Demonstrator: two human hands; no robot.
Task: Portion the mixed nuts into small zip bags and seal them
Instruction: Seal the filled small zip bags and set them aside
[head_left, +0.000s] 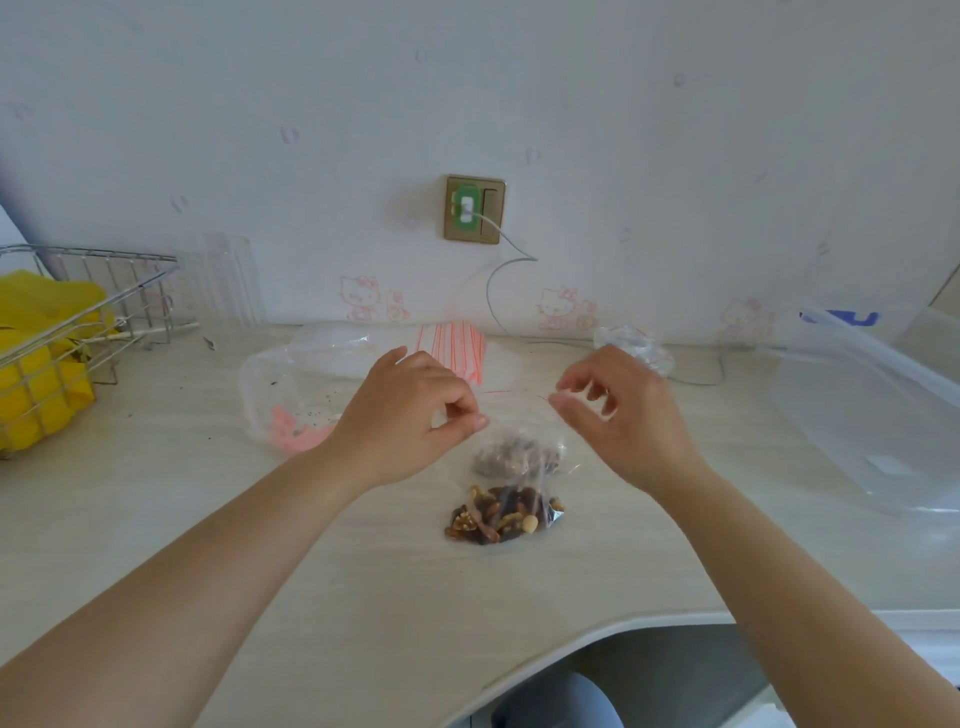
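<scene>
Now your left hand (415, 410) and right hand (618, 410) each pinch a top corner of a nut-filled bag (519, 447) above the desk (260, 519), one filled bag (506, 514) already lying below, sealing unfinished.

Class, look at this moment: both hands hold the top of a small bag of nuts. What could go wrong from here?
1. The left hand and right hand pinch only the top corners of the small zip bag; if the strip closes unevenly, nuts may spill.
2. A second nut portion lies directly below and could be knocked.
</scene>
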